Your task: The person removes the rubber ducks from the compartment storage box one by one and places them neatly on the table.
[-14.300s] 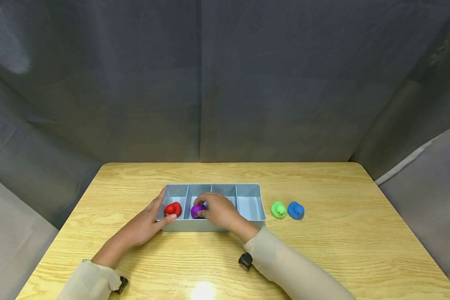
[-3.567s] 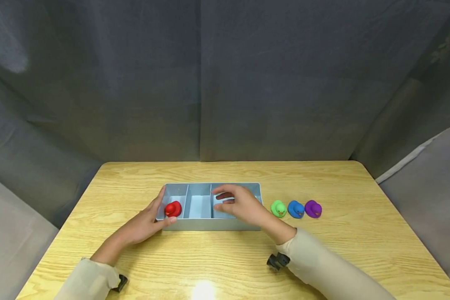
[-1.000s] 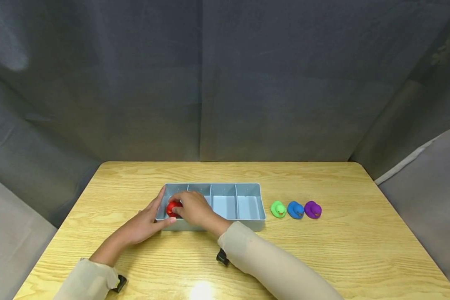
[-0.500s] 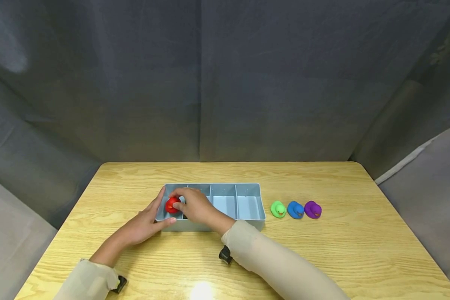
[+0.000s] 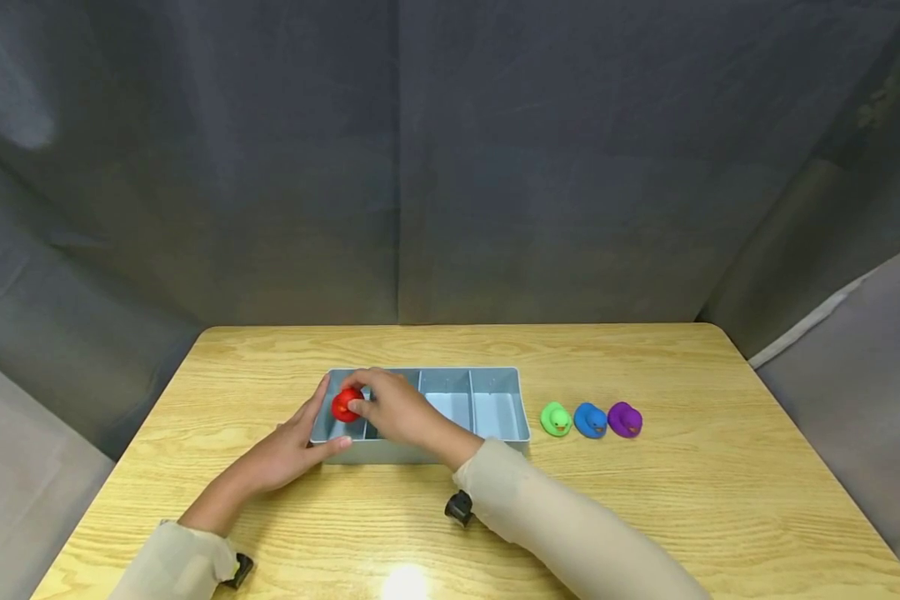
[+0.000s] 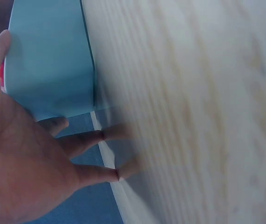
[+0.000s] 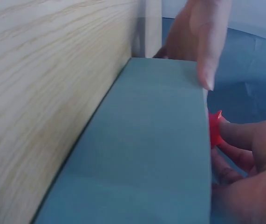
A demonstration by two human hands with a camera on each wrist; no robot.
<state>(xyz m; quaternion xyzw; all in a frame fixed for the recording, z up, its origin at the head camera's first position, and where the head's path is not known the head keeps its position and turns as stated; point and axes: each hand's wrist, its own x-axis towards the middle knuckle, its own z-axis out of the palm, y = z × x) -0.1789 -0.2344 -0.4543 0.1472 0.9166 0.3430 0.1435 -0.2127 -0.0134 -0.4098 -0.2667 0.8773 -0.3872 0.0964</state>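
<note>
A light blue-grey box (image 5: 495, 451) split into a row of compartments stands on the table. In the head view my right hand (image 5: 397, 414) pinches a red rubber duck (image 5: 345, 406) between thumb and fingers, over the leftmost compartment near rim height. The right wrist view shows part of the same red duck (image 7: 214, 128) beyond the box's wall. My left hand (image 5: 288, 450) rests against the box's left end, thumb on the front rim and fingers extended along the side. The left wrist view has its fingers (image 6: 84, 142) spread, with tips at the table.
A green duck (image 5: 556, 419), a blue duck (image 5: 591, 421) and a purple duck (image 5: 626, 420) sit in a row to the right of the box. The wooden table (image 5: 690, 500) ends at a grey curtain (image 5: 555, 208) behind.
The purple duck has gone from the second compartment to the right end of the row on the table. My right hand has since gripped the red duck and raised it slightly. The left hand stays put.
</note>
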